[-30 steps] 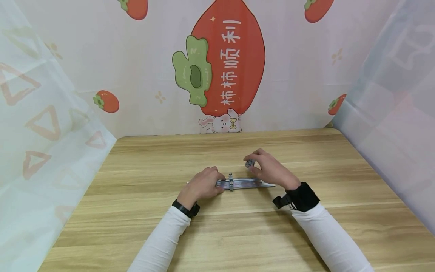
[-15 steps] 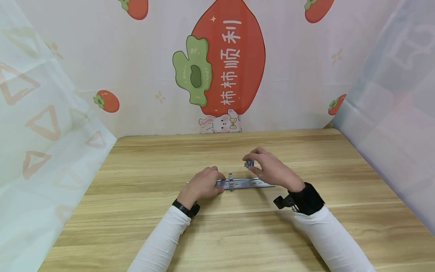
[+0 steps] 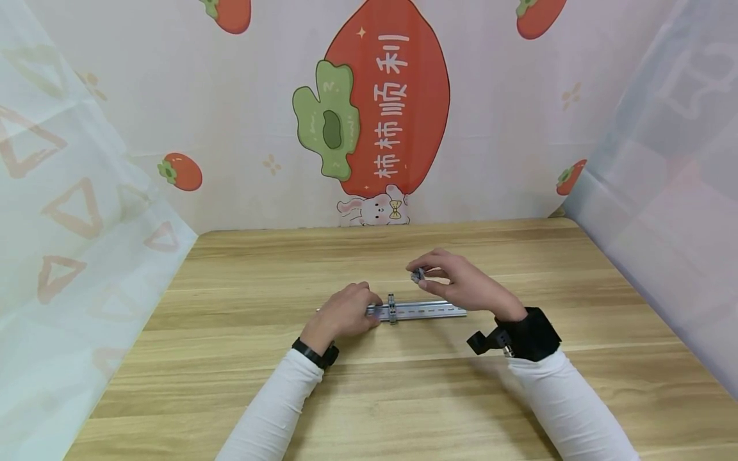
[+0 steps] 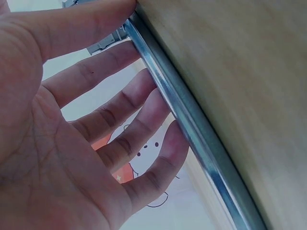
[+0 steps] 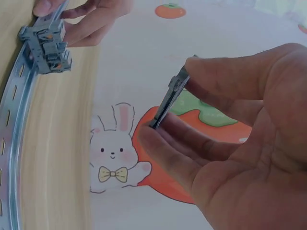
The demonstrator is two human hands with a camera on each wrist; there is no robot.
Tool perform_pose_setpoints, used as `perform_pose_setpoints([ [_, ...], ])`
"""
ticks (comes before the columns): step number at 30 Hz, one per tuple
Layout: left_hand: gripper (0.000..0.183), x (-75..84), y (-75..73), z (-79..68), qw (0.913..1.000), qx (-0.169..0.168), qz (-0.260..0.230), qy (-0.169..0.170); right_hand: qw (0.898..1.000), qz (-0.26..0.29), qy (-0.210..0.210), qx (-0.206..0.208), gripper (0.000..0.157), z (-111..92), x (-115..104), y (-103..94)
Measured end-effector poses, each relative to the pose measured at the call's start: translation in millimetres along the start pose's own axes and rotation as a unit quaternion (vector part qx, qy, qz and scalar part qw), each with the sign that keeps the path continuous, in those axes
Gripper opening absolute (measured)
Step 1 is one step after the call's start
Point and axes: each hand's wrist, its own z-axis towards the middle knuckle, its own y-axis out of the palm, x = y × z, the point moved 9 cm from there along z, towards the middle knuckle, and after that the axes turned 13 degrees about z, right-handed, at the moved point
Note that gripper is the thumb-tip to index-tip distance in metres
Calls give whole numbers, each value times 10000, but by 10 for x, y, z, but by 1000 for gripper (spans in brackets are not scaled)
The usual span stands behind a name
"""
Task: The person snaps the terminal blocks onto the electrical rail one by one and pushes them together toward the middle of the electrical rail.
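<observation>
A slotted metal DIN rail (image 3: 429, 310) lies across the wooden table. My left hand (image 3: 346, 310) grips its left part, with the thumb on the near edge and fingertips along the far edge. Grey terminal blocks (image 5: 48, 48) sit clipped across the rail, just right of the left fingertips. Above and behind the rail, my right hand (image 3: 461, 278) pinches a thin grey terminal block (image 5: 170, 96) between thumb and fingers, apart from the rail. In the right wrist view the held block is tilted, seen nearly edge-on. The left hand covers the rail's left part in the head view.
The wooden table (image 3: 259, 397) reaches back to a printed cloth backdrop (image 3: 242, 115). More cloth hangs along the left and right sides. A black strap (image 3: 533, 333) with a small protruding piece is worn on the right wrist.
My right hand has shifted slightly left and up with the terminal block, which has turned in the fingers. The rail's right end has come into sight. The left hand has stayed put.
</observation>
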Motion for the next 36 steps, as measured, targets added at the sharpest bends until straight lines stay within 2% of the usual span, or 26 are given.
perform_pose_setpoints([
  [5,35,0,-1,0,10000,-25,-9,-29,9971,732,169,-109,32,-9,-27,13],
  [13,33,2,-3,8,10000,6,-35,-28,9868,1506,541,-242,37,-29,4,-5],
  [18,33,7,-11,6,10000,24,-46,-16,9808,1772,775,-247,39,-48,27,-20],
  [30,33,15,-15,0,10000,18,-39,8,9708,2178,988,-189,39,-73,16,-26],
  [36,32,19,-23,-2,10000,13,-37,19,9667,2355,963,-261,39,-72,4,-3],
])
